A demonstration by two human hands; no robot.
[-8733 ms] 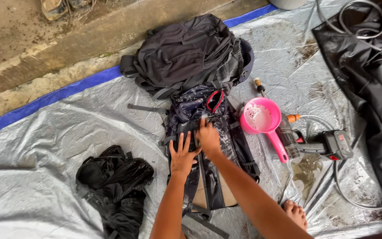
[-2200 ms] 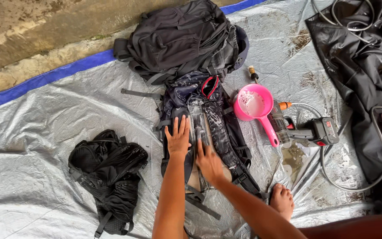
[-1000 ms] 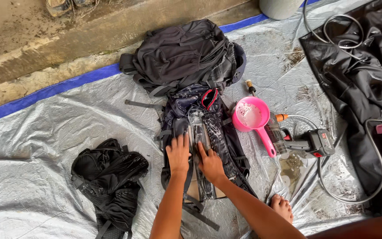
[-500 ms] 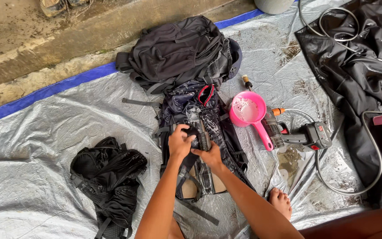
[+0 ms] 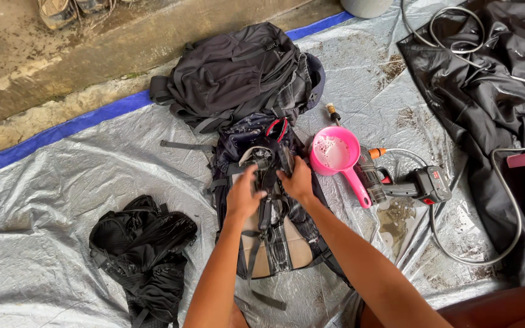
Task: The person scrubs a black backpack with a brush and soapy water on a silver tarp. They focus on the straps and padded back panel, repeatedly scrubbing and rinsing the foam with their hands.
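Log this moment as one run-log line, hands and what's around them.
left hand: on dark wet backpack | right hand: gripping its straps | nearby: pink scoop, spray gun, grey tarp

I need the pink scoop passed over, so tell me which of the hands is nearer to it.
Right. The right hand grips the dark backpack just left of the pink scoop; the left hand lies farther left on the backpack.
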